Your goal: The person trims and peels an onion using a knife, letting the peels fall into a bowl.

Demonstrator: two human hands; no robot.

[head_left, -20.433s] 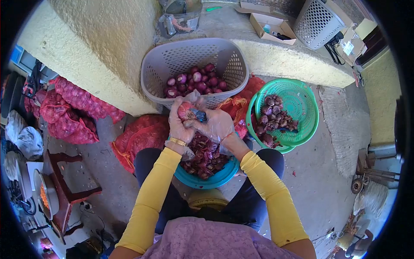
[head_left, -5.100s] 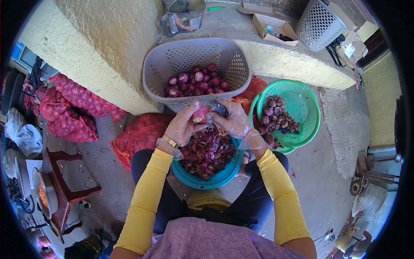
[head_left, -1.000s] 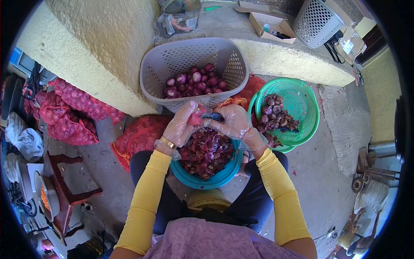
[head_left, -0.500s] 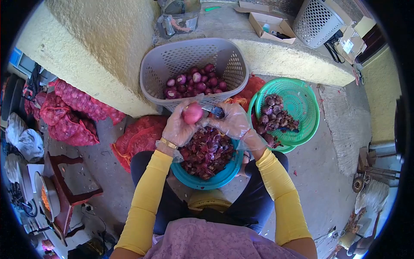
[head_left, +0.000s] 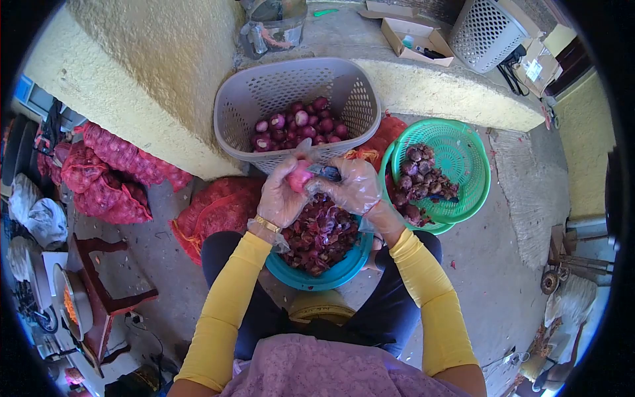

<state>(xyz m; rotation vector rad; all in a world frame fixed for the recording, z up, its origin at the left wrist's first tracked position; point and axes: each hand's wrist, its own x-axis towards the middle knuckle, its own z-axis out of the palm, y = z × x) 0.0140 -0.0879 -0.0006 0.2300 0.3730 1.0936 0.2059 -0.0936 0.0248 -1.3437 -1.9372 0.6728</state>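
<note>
Gloved in clear plastic, my left hand holds a pink-red onion above a blue basin. My right hand is closed on a small knife with a dark handle, close against the onion's right side. Most of the blade is hidden between the hands. Dark red onion skins fill the basin. Just beyond my hands stands a grey perforated basket with several peeled purple onions in it.
Green baskets at the right hold dark unpeeled onions. Red mesh sacks lie left of the basin and at the far left. A red-brown stool stands at the lower left. An open box lies on the ledge.
Compared with half a second ago, the onion has turned and shifted slightly right in my left hand. My right hand has moved closer around the knife beside it.
</note>
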